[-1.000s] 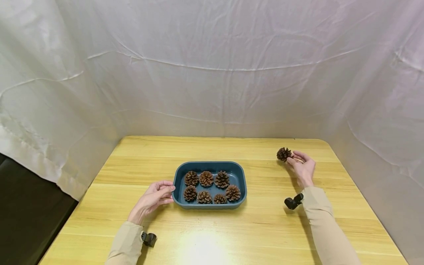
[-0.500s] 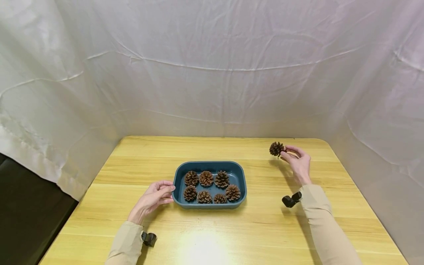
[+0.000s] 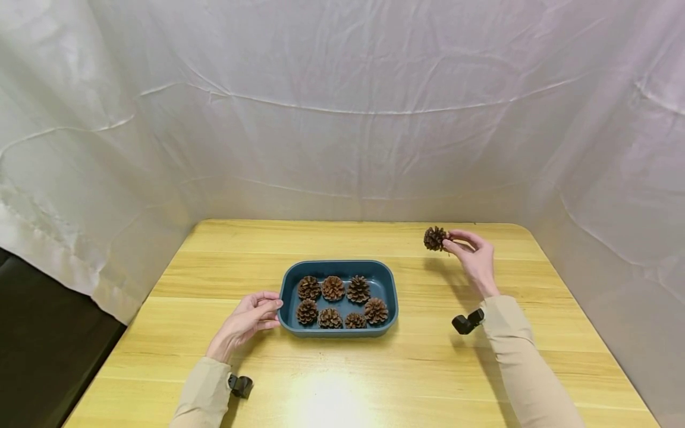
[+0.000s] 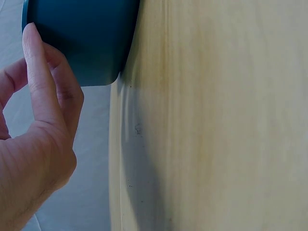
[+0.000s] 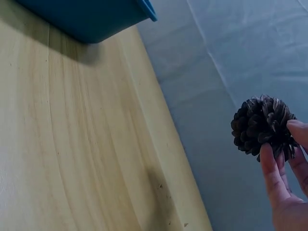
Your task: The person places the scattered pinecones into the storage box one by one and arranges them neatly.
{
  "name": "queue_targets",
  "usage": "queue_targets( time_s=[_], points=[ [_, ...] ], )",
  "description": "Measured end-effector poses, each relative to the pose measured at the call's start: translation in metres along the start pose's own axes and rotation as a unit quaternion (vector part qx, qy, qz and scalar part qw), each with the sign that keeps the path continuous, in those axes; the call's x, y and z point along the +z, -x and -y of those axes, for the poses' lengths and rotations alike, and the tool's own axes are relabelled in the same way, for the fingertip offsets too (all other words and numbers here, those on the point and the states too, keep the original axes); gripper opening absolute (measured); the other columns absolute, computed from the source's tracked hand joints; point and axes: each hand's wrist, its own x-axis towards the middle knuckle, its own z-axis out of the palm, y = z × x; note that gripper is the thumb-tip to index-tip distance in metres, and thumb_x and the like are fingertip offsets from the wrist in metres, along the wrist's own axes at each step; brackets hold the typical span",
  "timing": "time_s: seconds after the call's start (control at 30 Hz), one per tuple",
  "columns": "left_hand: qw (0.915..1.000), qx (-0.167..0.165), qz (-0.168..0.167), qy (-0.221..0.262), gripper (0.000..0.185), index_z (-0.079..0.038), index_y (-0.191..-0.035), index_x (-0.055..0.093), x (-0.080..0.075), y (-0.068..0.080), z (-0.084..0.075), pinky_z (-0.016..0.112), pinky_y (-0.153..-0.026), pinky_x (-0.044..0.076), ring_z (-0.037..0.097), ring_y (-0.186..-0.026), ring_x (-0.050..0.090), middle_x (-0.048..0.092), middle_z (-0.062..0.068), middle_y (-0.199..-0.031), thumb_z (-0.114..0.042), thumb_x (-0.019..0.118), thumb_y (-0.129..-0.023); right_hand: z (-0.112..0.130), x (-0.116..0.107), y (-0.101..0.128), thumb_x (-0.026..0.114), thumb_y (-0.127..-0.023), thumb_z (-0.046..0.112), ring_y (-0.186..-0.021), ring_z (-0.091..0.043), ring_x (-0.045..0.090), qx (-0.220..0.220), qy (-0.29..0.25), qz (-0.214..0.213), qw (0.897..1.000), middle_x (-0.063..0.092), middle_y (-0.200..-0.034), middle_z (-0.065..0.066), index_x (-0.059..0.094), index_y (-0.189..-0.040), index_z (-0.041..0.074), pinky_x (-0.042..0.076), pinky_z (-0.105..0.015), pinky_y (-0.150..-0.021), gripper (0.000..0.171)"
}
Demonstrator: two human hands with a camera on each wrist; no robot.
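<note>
My right hand [image 3: 473, 257] pinches one pine cone [image 3: 434, 238] between thumb and fingertips [image 5: 272, 175]; the wrist view shows the cone's scales standing clear of the palm, held only at its near side. The cone is in the air above the far right part of the table [image 3: 428, 368], well apart from the tray [image 3: 393, 297] and to its right. Against the frame a second ago, the cone has risen and travelled left: it was lower and farther right, level with my knuckles, and now sits higher and closer to the tray's far right corner. My wrist has followed, swinging inward. I judge this as a carry in progress toward the tray, with the gap not yet closed. My left hand [image 3: 247, 324] has not moved; its fingers are loosely curved, with the fingertips resting against the tray's left wall [image 4: 84, 43], steadying it rather than gripping it. The tray stands where it was, near the middle of the table, holding seven cones [image 3: 342, 303] in two rows, three behind and four in front. There is bare blue floor at the back right of the tray, beside the third cone of the back row. A white cloth [image 3: 342, 107] hangs behind and around the table.
</note>
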Motion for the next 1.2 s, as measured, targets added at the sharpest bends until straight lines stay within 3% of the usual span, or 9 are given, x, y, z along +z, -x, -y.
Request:
queue_targets(
  time_s=[0.1,0.27,0.53,0.8,1.07,1.2],
  points=[
    [1.0000,0.001,0.001,0.001,0.023,0.005,-0.121,0.048,0.000,0.000,0.000,0.020,-0.071,0.063,0.007,-0.073,0.066,0.063,-0.003,-0.094,-0.006,0.055,-0.102,0.003,0.004,0.001,0.081,-0.082,0.002,-0.086,-0.005,0.074,-0.010,0.005,0.019,1.000,0.076,-0.104,0.005,0.072,-0.115,0.004,0.061,-0.016,-0.079,0.034],
    [1.0000,0.002,0.001,0.002,0.023,0.005,-0.121,0.048,0.000,0.000,0.000,0.020,-0.071,0.063,0.007,-0.073,0.066,0.063,-0.003,-0.095,-0.006,0.055,-0.102,0.018,0.018,0.006,0.078,-0.084,0.000,-0.086,-0.001,0.072,0.003,0.059,0.017,0.998,0.075,-0.101,0.009,0.067,-0.119,-0.006,0.060,-0.016,-0.082,0.037],
    [0.9999,-0.005,-0.008,-0.003,0.025,0.006,-0.122,0.048,0.000,0.000,0.001,0.020,-0.071,0.063,0.007,-0.074,0.066,0.063,-0.003,-0.095,-0.005,0.055,-0.102,0.026,0.033,0.010,0.073,-0.087,-0.004,-0.087,0.001,0.069,-0.023,0.105,0.069,0.992,0.074,-0.097,0.011,0.061,-0.117,-0.018,0.059,-0.013,-0.082,0.035],
    [1.0000,-0.002,0.000,-0.004,0.027,0.007,-0.124,0.046,-0.001,0.000,0.001,0.020,-0.072,0.063,0.007,-0.074,0.066,0.063,-0.003,-0.095,-0.007,0.055,-0.102,0.030,0.045,0.012,0.074,-0.089,0.002,-0.086,0.001,0.069,-0.053,0.160,0.109,0.980,0.073,-0.097,0.011,0.067,-0.110,-0.014,0.058,-0.011,-0.084,0.027],
    [1.0000,0.001,0.002,-0.003,0.027,0.007,-0.124,0.047,0.000,0.000,0.001,0.020,-0.072,0.063,0.007,-0.074,0.066,0.064,-0.004,-0.096,-0.007,0.054,-0.102,0.034,0.054,0.015,0.076,-0.089,0.009,-0.082,0.000,0.068,-0.048,0.208,0.135,0.968,0.073,-0.102,-0.021,0.071,-0.111,-0.004,0.058,-0.012,-0.074,0.026],
    [1.0000,0.002,0.002,-0.006,0.029,0.008,-0.125,0.046,-0.001,0.000,0.001,0.020,-0.072,0.063,0.007,-0.075,0.067,0.064,-0.004,-0.096,-0.007,0.054,-0.102,0.037,0.059,0.018,0.076,-0.090,0.011,-0.083,0.000,0.068,-0.041,0.226,0.148,0.962,0.071,-0.107,-0.027,0.071,-0.113,-0.001,0.057,-0.013,-0.073,0.026]
  ],
)
